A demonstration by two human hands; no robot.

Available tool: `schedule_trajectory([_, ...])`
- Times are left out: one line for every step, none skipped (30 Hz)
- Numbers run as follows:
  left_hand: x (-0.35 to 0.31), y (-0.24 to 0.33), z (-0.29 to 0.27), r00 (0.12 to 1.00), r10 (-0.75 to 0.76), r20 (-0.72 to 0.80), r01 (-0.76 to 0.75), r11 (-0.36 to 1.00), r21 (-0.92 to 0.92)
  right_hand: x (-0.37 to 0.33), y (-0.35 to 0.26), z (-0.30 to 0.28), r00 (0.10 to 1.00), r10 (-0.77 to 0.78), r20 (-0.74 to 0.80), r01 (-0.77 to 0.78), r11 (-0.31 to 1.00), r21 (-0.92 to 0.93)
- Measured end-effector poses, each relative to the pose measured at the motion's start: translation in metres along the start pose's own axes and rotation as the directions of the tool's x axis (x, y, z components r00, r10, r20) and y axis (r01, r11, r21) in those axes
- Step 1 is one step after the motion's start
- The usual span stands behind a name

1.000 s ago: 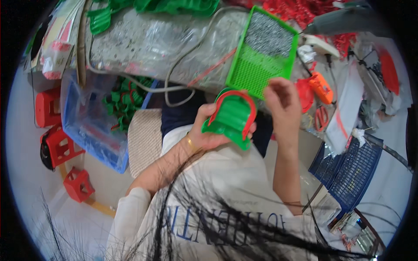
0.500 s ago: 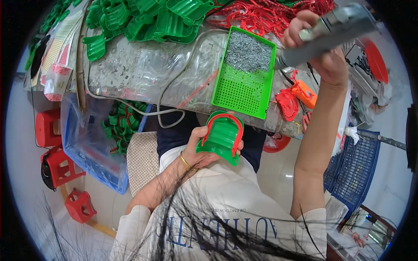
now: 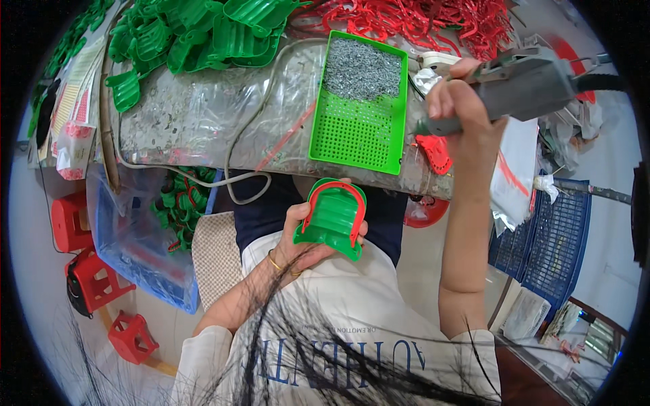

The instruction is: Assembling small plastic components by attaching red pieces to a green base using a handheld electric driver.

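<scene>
My left hand [image 3: 306, 252] is closed around a green scoop-shaped plastic part [image 3: 333, 215] in front of my shirt. A red U-shaped handle [image 3: 336, 184] lies along that part's rim. My right hand [image 3: 467, 101] grips a grey corded electric screwdriver [image 3: 525, 88] over the right side of the table. Its narrow end points left, toward the bright green perforated tray [image 3: 359, 132]. Small silvery metal pieces [image 3: 362, 68], too small to make out singly, fill the tray's far half.
Green scoop parts [image 3: 196, 34] are heaped at the table's far left, red handles [image 3: 413, 20] at the far middle. A grey cable [image 3: 233, 145] loops over the front edge. Below left, a blue lined crate [image 3: 145, 247] holds green and red pieces. Red stools [image 3: 132, 337] stand left.
My right hand has lowered with the screwdriver, which is turned closer to level. The left hand still holds the green part. The whole view has shifted slightly.
</scene>
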State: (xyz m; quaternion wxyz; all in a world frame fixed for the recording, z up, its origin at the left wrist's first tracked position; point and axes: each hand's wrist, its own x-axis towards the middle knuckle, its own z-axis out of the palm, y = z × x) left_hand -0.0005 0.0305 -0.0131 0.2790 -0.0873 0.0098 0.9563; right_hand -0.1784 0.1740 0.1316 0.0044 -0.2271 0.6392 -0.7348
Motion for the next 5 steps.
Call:
schedule_trajectory([0.0, -0.002, -0.001, 1.0, 0.009, 0.004, -0.009, 0.999, -0.04, -0.004, 0.008, 0.001, 0.998, -0.015, -0.067, 0.012, 0.999, -0.049])
schedule_trajectory([0.0, -0.002, -0.001, 1.0, 0.017, 0.008, -0.017, 0.997, -0.08, -0.009, 0.019, 0.0, 0.995, -0.024, -0.093, 0.02, 0.999, -0.051])
schedule_trajectory([0.0, -0.003, -0.002, 1.0, 0.016, 0.006, -0.016, 0.997, -0.08, -0.012, 0.029, -0.001, 0.995, -0.023, -0.095, 0.019, 0.999, -0.05])
schedule_trajectory([0.0, -0.003, -0.003, 0.999, 0.029, 0.025, -0.027, 0.996, -0.085, -0.015, 0.038, -0.002, 0.992, -0.024, -0.124, 0.018, 0.999, -0.046])
schedule_trajectory([-0.001, -0.003, -0.004, 0.998, 0.042, 0.042, -0.038, 0.995, -0.091, -0.018, 0.045, -0.002, 0.988, -0.022, -0.153, 0.016, 0.999, -0.042])
